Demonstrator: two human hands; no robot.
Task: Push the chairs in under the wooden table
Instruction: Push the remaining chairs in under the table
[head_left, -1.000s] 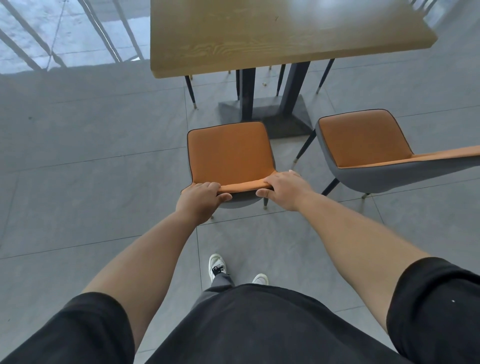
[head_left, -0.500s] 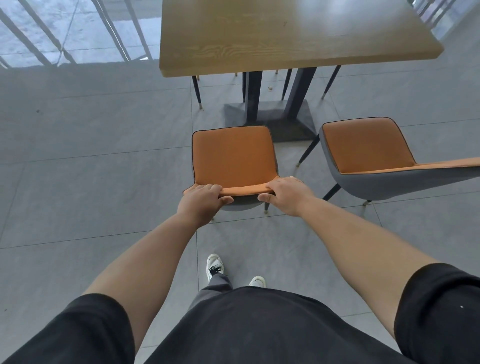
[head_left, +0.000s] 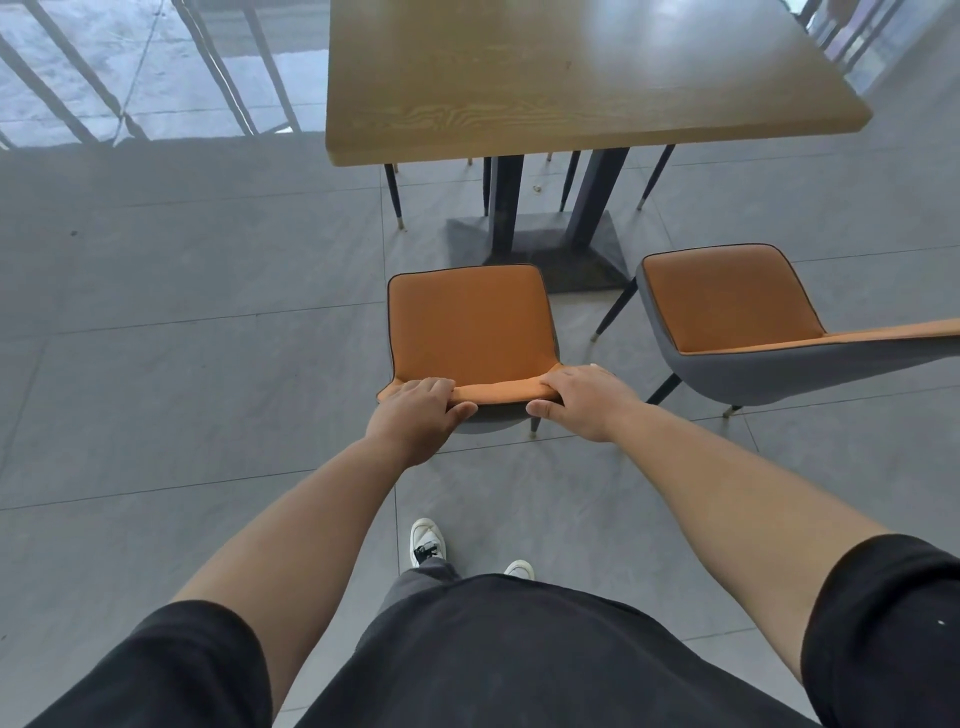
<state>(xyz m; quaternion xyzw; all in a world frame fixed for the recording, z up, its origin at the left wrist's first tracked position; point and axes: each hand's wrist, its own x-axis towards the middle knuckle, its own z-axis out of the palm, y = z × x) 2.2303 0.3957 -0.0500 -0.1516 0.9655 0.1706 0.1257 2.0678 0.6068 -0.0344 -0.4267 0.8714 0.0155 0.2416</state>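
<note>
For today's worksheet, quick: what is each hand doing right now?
Left hand: closed on the orange chair's backrest top.
Right hand: closed on the same backrest.

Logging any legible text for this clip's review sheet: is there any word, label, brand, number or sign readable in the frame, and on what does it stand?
None readable.
Wooden table: bare grain, no text.
Chair held by the left hand and right hand: plain orange seat, no label.
Second chair: no label.
White shoe: a dark mark near the laces, too small to read.
</note>
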